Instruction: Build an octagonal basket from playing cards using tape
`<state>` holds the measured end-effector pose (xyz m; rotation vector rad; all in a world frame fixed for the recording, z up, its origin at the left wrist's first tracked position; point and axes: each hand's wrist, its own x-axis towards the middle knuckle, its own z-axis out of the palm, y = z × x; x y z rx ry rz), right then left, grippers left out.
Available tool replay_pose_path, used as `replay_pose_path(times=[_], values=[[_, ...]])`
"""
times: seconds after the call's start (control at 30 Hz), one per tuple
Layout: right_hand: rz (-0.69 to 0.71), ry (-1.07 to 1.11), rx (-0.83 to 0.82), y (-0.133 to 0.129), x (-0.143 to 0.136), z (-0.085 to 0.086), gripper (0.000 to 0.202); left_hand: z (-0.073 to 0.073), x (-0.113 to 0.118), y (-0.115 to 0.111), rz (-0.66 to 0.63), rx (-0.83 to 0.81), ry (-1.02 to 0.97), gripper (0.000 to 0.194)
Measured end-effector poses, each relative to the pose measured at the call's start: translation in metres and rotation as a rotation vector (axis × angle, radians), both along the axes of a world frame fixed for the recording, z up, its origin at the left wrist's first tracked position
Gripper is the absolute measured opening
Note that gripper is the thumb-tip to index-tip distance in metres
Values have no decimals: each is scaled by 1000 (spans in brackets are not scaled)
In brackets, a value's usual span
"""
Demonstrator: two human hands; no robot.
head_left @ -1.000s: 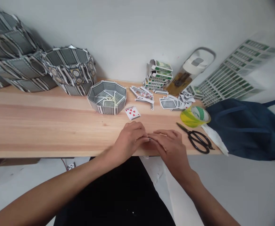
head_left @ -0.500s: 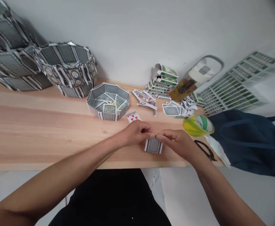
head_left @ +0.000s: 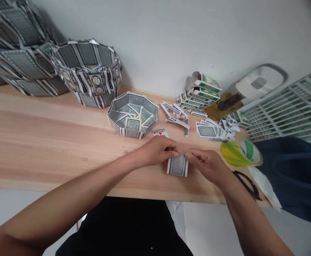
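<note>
A grey patterned playing card (head_left: 178, 165) with white side edges hangs just over the front part of the wooden table. My left hand (head_left: 162, 151) pinches its top edge near the upper left corner. On the other side, my right hand (head_left: 204, 161) has its fingers closed at the upper right corner of the same card. The fingertips of both hands are close together. Behind my left hand lies a card with red hearts (head_left: 160, 133), partly hidden. An octagonal bowl made of cards (head_left: 128, 132) stands to the left, with loose cards inside.
Larger card baskets (head_left: 96, 83) stand at the back left. Card boxes (head_left: 203, 89), folded cards (head_left: 175, 115), fanned cards (head_left: 207, 131) and a bottle (head_left: 240, 92) are at the back right. Yellow tape (head_left: 232, 153), black scissors handles (head_left: 247, 184) and a dark bag (head_left: 294, 174) sit on the right.
The view has shifted, so the bowls and boxes appear moved. My right hand's fingertips are slightly farther from my left hand's, and more of the card's top edge shows.
</note>
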<state>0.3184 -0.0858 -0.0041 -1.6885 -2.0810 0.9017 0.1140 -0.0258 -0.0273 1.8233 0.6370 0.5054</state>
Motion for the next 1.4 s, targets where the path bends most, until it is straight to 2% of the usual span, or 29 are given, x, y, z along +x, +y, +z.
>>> replay_pose_path(times=[0.13,0.37,0.5,0.63,0.77,0.93,1.03,1.2,1.27,1.4], values=[[-14,103,-24,13,-3,-1,41,1,-1,2,85,15,-16,14],[-105,338,-66,42,-9,-14,33,-7,-3,12,194,-277,-117,21],[-214,345,9,41,-13,-25,38,-8,-2,12,258,-381,-101,22],[-268,336,87,36,-12,-28,39,-6,-2,11,212,-437,-117,9],[-293,373,113,35,-12,-28,39,-4,-2,11,263,-385,-87,13],[-231,444,63,37,-13,-31,32,-6,-3,10,312,-266,-37,15],[-217,447,71,37,-12,-32,31,-5,-2,8,286,-190,-27,15],[-201,360,141,34,-17,-31,34,-2,1,6,264,35,3,14],[-169,328,156,33,-21,-31,36,-4,1,5,257,45,2,14],[-143,314,145,33,-23,-31,39,-8,1,6,246,-38,-45,18]])
